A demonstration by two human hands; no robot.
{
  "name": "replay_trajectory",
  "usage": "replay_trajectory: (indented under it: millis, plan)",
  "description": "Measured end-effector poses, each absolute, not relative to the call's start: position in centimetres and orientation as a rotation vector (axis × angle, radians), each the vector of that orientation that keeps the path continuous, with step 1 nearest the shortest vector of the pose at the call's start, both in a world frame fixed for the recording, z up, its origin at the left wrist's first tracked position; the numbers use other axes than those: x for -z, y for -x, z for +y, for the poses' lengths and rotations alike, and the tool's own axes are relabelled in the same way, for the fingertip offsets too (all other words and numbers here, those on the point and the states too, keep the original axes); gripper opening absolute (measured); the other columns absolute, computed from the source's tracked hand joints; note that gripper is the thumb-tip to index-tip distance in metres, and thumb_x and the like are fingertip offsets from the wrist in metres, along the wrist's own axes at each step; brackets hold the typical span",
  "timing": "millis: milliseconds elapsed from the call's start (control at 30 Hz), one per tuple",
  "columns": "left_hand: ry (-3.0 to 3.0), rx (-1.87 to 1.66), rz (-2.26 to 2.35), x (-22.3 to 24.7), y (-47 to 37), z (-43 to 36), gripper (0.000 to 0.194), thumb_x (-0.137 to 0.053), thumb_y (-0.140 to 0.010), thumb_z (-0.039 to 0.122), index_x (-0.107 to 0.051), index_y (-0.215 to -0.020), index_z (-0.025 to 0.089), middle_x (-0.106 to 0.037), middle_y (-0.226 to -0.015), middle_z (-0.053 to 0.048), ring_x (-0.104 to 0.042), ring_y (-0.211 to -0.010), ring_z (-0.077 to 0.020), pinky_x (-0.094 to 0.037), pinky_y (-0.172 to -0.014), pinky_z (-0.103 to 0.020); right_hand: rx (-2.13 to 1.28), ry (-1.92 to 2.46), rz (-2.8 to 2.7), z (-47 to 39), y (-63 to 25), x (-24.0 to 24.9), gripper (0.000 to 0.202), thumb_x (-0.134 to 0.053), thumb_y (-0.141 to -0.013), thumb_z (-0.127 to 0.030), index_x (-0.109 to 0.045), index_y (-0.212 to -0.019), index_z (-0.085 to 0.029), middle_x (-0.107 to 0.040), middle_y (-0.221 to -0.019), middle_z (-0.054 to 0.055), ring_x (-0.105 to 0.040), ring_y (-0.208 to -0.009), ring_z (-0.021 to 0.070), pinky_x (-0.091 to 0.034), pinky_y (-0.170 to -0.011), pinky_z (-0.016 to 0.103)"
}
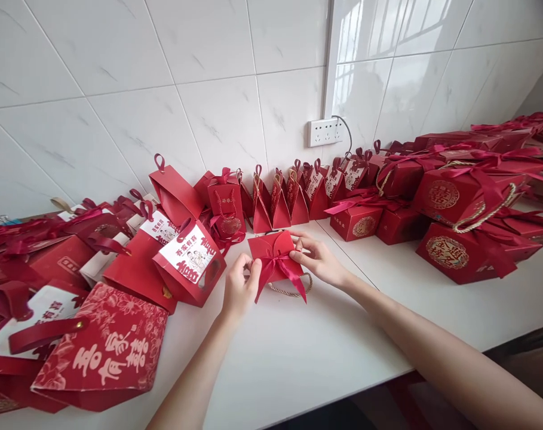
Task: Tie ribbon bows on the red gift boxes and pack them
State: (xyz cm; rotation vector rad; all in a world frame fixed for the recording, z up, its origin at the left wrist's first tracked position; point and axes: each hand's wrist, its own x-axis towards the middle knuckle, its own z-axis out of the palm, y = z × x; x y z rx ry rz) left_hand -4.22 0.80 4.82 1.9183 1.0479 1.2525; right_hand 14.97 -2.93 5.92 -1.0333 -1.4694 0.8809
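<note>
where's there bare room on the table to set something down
The table is bare between the left forearm and right forearm, nearer than the red box; another patch lies between the right forearm and the boxes on the right. It is crowded at left with heaped bags, and along the wall with upright bags.

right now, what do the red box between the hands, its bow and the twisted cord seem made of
Red box: likely card, smooth and fairly matte, with crisp folded flaps. Bow: probably satin ribbon, judging by its soft sheen and drooping tails. Twisted cord: perhaps synthetic, dull gold, strands showing; exact fibre unclear.
</note>
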Motion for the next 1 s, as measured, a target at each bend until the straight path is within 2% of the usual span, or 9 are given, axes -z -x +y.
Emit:
replay_trajectory:
  millis: [267, 433, 667, 767, 867, 1000]
  plan:
    - [-1.926, -1.269, 1.047, -5.0, 4.3, 0.8, 0.03, -0.05, -0.08, 0.04, -0.035, -0.062, 0.021, -0.034, -0.058, 0.006, -0.033, -0.051, -0.0078, -0.033, -0.045, -0.018, -0.847, 1.046, -1.496, -2.8, -14.9, -5.7, 0.037, -0.058, -0.082, -0.046, -0.043, -0.061, -0.019, -0.042, -0.136, 0.009, -0.051, -0.118, 0.0248, -0.049, -0.084, 0.038]
    - [-1.92, -1.263, 1.033, -5.1, 4.3, 0.8, 0.031, -0.049, -0.08, 0.039, -0.034, -0.061, 0.021, -0.034, -0.058, 0.006, -0.035, -0.052, -0.0082, -0.033, -0.047, -0.018, -0.851, 1.065, -1.487, -2.7, -14.9, -5.7, 0.037, -0.057, -0.082, -0.046, -0.044, -0.061, -0.019, -0.042, -0.137, 0.01, -0.047, -0.122, 0.0256, -0.048, -0.085, 0.038]
    - [-1.911, -1.256, 1.023, -4.8, 4.3, 0.8, 0.029, -0.049, -0.08, 0.04, -0.035, -0.063, 0.021, -0.036, -0.059, 0.005, -0.039, -0.054, -0.0092, -0.033, -0.05, -0.019, -0.805, 1.103, -1.517, -3.1, -14.7, -6.1, 0.04, -0.054, -0.082, -0.053, -0.044, -0.062, -0.02, -0.045, -0.136, 0.011, -0.049, -0.121, 0.0262, -0.05, -0.087, 0.038]
    - [-1.924, -1.26, 1.053, -4.6, 4.2, 0.4, 0.029, -0.046, -0.082, 0.041, -0.035, -0.062, 0.021, -0.036, -0.056, 0.006, -0.04, -0.052, -0.0091, -0.034, -0.051, -0.02, -0.743, 1.168, -1.569, -3.5, -14.4, -6.3, 0.042, -0.051, -0.082, -0.057, -0.049, -0.062, -0.02, -0.048, -0.135, 0.01, -0.05, -0.121, 0.0283, -0.051, -0.09, 0.038]
    - [-1.95, -1.272, 1.109, -4.5, 4.1, 0.0, 0.028, -0.046, -0.08, 0.041, -0.037, -0.062, 0.021, -0.039, -0.055, 0.005, -0.043, -0.054, -0.0094, -0.036, -0.053, -0.02, -0.634, 1.233, -1.594, -3.3, -15.0, -5.5, 0.046, -0.052, -0.076, -0.062, -0.05, -0.056, -0.021, -0.053, -0.131, 0.009, -0.052, -0.119, 0.0334, -0.053, -0.088, 0.04]
    - [-1.888, -1.271, 1.12, -4.4, 3.9, -0.3, 0.026, -0.05, -0.077, 0.039, -0.037, -0.063, 0.021, -0.04, -0.056, 0.005, -0.042, -0.053, -0.0093, -0.034, -0.053, -0.021, -0.554, 1.188, -1.643, -1.4, -17.1, -2.1, 0.03, -0.058, -0.074, -0.055, -0.056, -0.066, -0.026, -0.057, -0.128, 0.003, -0.055, -0.115, 0.0352, -0.053, -0.089, 0.04]
